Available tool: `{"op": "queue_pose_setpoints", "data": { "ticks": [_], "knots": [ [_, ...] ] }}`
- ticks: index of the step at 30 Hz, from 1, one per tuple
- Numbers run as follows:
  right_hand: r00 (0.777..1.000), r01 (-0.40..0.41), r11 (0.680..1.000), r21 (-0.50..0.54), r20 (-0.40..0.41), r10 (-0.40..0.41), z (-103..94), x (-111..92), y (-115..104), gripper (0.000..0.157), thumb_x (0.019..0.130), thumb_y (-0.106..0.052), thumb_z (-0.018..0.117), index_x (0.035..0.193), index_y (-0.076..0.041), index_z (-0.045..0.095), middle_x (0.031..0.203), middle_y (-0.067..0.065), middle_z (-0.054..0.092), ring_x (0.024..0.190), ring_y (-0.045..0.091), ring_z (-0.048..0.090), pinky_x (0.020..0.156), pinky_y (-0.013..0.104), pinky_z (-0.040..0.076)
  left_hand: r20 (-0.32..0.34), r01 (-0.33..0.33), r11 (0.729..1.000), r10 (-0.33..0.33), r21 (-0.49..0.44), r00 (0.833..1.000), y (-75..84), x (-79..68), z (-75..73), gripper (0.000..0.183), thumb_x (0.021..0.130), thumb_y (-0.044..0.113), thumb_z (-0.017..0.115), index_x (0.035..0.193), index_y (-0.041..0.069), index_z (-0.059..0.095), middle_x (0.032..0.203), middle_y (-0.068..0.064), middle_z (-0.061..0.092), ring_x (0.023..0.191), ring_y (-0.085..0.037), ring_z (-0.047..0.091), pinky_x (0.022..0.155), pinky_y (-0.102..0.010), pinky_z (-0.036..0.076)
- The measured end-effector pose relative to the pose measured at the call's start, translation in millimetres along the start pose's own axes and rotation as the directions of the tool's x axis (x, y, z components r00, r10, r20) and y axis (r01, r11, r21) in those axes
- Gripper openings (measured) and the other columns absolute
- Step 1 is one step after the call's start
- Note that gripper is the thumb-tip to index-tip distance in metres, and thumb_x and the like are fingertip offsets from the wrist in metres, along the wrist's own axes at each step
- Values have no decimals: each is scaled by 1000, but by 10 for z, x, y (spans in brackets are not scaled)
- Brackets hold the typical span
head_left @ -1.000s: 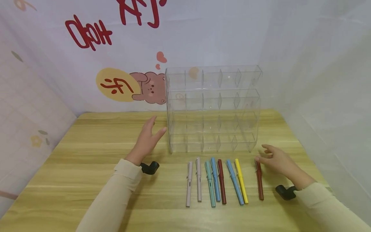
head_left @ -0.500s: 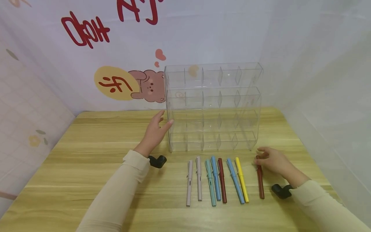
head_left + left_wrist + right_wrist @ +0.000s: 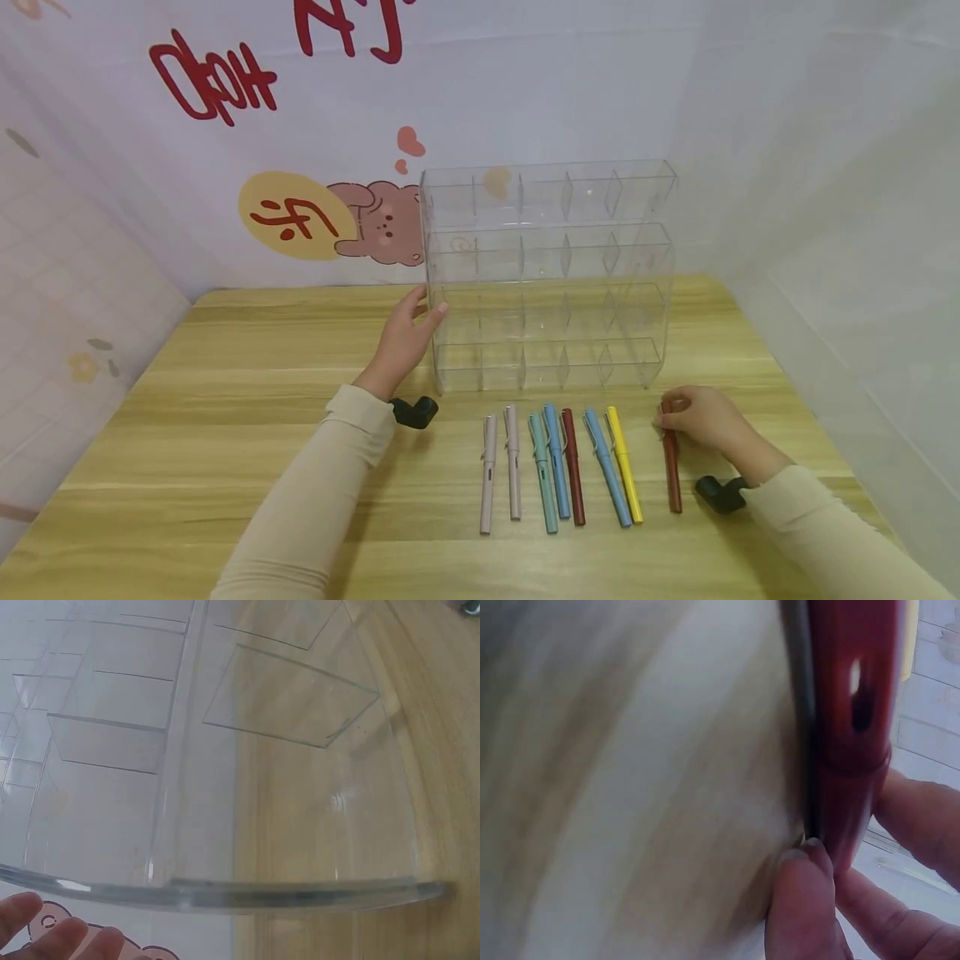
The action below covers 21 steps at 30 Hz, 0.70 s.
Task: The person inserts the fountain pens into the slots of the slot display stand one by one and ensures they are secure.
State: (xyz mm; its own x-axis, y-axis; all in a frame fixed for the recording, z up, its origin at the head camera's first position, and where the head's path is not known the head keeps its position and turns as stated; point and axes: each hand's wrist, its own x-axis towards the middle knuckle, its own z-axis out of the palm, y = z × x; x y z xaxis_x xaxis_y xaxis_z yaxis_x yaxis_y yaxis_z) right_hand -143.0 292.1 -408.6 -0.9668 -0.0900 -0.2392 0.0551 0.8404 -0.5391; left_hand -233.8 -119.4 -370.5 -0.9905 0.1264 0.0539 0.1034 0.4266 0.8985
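Right hand: now the right hand (image 3: 705, 417) pinches the brick-red pen (image 3: 672, 475) by its clip end, thumb and fingers drawn together; a second ago the fingers were looser over that same end.
Grip close up: in the right wrist view the thumb (image 3: 802, 907) presses one side of the pen and two fingers lie against the other; the pen's slot and a dark strip along its edge show.
Left hand: the left hand (image 3: 401, 346) has come rightward to the rack, where a second ago it stood apart; thumb and fingers are spread about the left side panel, thumb in front. How firmly it touches cannot be told.
Brick-red pen: on the wooden surface (image 3: 247, 442), at the right end of the row, clip end toward the rack; whether any part is lifted cannot be told.
Other pens: nearest is the yellow pen (image 3: 626, 465), just beside a blue pen (image 3: 608, 468); leftward come a dark red pen (image 3: 573, 467), another blue pen (image 3: 557, 462), a teal pen (image 3: 543, 473) and two pale lilac pens (image 3: 513, 463), arranged as before.
Rack: the clear divided rack (image 3: 546, 279) stands upright behind the pens, in four tiers.
Backdrop: white cloth with a printed bear (image 3: 388, 223) and red lettering (image 3: 213, 79).
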Motion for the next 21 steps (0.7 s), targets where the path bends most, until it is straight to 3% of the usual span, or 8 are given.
{"op": "queue_pose_setpoints", "data": {
  "ticks": [7,12,17,21],
  "knots": [
    [998,-66,993,100,22,64,17,-2,-14,45,85,-17,71,115,14,56,106,30,63,82,25,63,64,35,54,-6,62,993,-63,-101,998,10,10,29,58,100,36,52,150,13,34,152,-9,36,135,-28,40,105,-50,37],
    [995,-101,967,236,38,94,21,3,24,47,89,-14,67,120,16,49,112,35,58,82,22,64,65,35,56,0,118,969,-121,-216,993,34,6,48,57,99,36,53,149,16,36,151,-8,38,137,-27,38,107,-48,35],
    [993,-120,901,416,55,107,18,-6,66,49,92,-11,64,125,17,43,113,34,59,80,21,67,69,36,57,23,144,943,-144,-299,989,59,-2,57,57,100,32,52,151,17,31,151,-9,36,138,-27,34,110,-50,31],
    [990,-138,846,514,66,122,-15,-3,55,51,92,-10,62,128,15,38,108,25,63,77,16,68,70,35,57,15,150,929,-154,-337,988,71,-13,76,56,101,28,52,152,17,30,149,-11,37,136,-28,36,109,-50,31]
  ]
}}
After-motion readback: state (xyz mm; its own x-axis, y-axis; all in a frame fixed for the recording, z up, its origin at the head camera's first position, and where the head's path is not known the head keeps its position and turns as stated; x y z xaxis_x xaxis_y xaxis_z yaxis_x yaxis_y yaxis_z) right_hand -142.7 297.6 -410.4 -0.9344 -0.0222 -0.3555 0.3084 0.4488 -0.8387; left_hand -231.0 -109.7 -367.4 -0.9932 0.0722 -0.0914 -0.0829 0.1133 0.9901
